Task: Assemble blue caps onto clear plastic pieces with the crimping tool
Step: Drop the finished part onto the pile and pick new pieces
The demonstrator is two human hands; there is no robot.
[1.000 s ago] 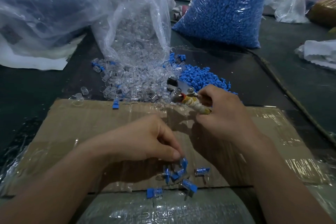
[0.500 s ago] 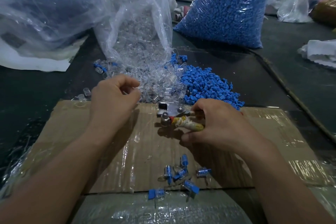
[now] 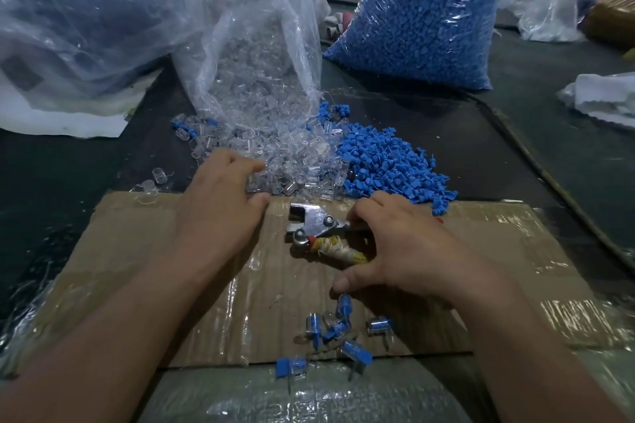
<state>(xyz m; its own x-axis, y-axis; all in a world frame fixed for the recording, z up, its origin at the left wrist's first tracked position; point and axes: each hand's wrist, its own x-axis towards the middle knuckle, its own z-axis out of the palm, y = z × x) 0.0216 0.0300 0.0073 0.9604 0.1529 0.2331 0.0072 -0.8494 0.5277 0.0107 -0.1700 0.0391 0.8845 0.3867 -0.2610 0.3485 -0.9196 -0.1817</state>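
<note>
My right hand [image 3: 405, 244] grips the crimping tool [image 3: 318, 228] by its cloth-wrapped handle, the metal jaws lying on the taped cardboard sheet [image 3: 137, 251] and pointing left. My left hand [image 3: 220, 203] reaches into the near edge of the clear plastic pieces [image 3: 292, 161], fingertips among them; whether it holds one is hidden. A heap of loose blue caps [image 3: 385, 165] lies just right of the clear pile. Several assembled pieces with blue caps [image 3: 335, 330] sit on the cardboard near its front edge.
An open bag of clear pieces [image 3: 254, 55] spills toward me. A full bag of blue caps [image 3: 426, 14] stands at the back right. A large crumpled plastic bag [image 3: 75, 17] fills the left, with more bags [image 3: 549, 0] and white material [image 3: 604, 96] at far right.
My left hand left the assembled pieces near the front and moved forward to the clear pile. My right hand lowered the crimping tool onto the cardboard, a little nearer to me.
</note>
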